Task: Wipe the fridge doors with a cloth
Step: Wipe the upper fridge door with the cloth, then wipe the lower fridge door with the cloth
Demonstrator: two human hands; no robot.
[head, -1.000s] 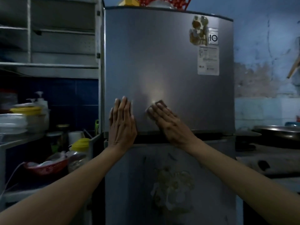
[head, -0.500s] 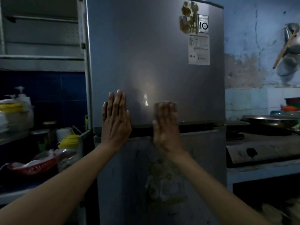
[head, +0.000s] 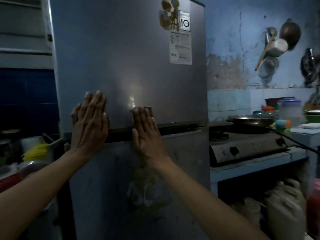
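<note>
Now the left hand (head: 90, 125) rests on the fridge door (head: 121, 58), fingers straight. The right hand (head: 145, 134) presses a cloth (head: 150, 109) (dark) likewise.

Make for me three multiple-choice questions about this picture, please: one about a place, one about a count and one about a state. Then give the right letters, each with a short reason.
1. Where is the cloth?
A. under the right hand, against the upper door
B. on the floor
C. hung on the wall

2. How many hands touch the doors?
A. one
B. two
C. none

3. In what state are the two doors?
A. both shut
B. the upper one open
C. both open

Answers:
1. A: the cloth's dark edge shows just above the right fingertips.
2. B: the left hand also lies flat there, beside the right one.
3. A: only a thin dark seam parts the upper door from the lower door.
</note>
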